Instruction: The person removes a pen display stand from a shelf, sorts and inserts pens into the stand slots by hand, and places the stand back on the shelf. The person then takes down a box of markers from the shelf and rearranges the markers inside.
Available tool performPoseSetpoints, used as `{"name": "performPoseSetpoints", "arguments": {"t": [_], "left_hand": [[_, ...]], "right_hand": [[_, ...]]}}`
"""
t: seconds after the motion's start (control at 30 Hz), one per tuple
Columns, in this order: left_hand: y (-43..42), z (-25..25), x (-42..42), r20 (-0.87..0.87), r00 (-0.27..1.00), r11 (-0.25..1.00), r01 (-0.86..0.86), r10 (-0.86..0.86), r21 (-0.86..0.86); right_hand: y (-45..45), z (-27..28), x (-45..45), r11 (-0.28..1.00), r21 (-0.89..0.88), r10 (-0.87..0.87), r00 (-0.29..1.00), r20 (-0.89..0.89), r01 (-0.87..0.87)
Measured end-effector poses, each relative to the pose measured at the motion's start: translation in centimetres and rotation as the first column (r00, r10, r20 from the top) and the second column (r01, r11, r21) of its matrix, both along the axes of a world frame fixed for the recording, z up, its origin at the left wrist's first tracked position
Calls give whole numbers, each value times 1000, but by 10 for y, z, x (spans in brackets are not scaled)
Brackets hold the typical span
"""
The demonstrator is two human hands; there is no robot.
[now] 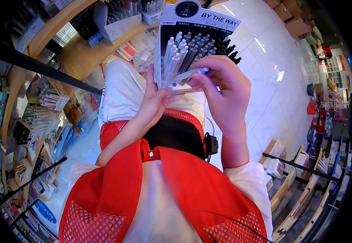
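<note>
While your left hand (155, 100) grips the lower left corner of the display box (221, 19), its fingers set round the side and bottom edge, your right hand (226, 83) has thumb and forefinger clamped on a pale pen (192, 73). That pen lies slantwise across the front of the box, at the upper middle of the frame, its bluish end toward your right fingertips; you cannot tell from this view whether its far end touches the box.

Behind it the box holds upright pens in rows: white ones (174, 56) at the left, grey ones (193, 52) in the middle, black ones (230, 52) at the right. Its header reads "BY THE WAY".

Below, your white trousers (121, 87) show at the centre left, and your red vest (111, 188) fills the bottom of the frame. Shelves (78, 60) of stationery run down the left side, racks (291, 184) stand at the lower right, and brown cartons (295, 25) sit at the upper right, beyond the pale tiled floor (261, 60).
</note>
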State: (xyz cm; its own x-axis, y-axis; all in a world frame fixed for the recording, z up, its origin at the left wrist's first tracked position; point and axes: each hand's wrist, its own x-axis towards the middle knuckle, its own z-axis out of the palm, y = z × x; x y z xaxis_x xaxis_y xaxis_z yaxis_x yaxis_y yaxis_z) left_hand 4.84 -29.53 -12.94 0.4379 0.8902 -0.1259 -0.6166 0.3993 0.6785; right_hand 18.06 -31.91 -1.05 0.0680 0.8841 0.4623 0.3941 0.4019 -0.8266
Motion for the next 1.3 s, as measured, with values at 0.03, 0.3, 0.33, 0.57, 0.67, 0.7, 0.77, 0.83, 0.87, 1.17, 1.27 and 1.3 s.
{"name": "performPoseSetpoints", "arguments": {"t": [0.03,0.3,0.33,0.57,0.67,0.7,0.77,0.83,0.87,1.17,1.27,1.3], "left_hand": [[0,0,-1,-3,1000,1000,10,-10,1],[2,0,-3,15,1000,1000,24,-24,2],[2,-1,-4,18,999,1000,29,-29,5],[2,4,-4,43,999,999,21,-23,41],[1,4,-6,36,999,999,14,-15,41],[0,3,-6,42,999,999,11,-12,35],[0,3,-6,51,999,1000,9,-11,29],[0,2,-6,56,998,1000,11,-13,28],[0,3,-6,56,998,1000,11,-13,28],[-1,12,-6,28,1000,999,4,-5,35],[-1,10,-5,15,1000,999,4,-4,39],[0,9,-6,13,1000,999,13,-13,40]], "right_hand": [[1,-2,1,999,29,-13,1000,22,12],[13,4,9,951,309,-105,915,389,-22],[15,6,10,953,301,-106,907,408,-23],[30,-2,3,912,409,-204,848,490,-17],[31,-2,-1,903,420,-304,820,486,86],[31,-2,-2,914,397,-298,807,510,86],[32,-2,-4,932,351,-286,778,559,90],[32,-1,-3,932,349,-298,747,595,94],[32,0,-3,932,349,-303,731,612,94],[30,-2,-9,914,391,-317,794,519,110],[32,-3,-11,914,402,-309,740,597,57],[34,-5,-11,923,382,-278,761,586,43]]}}
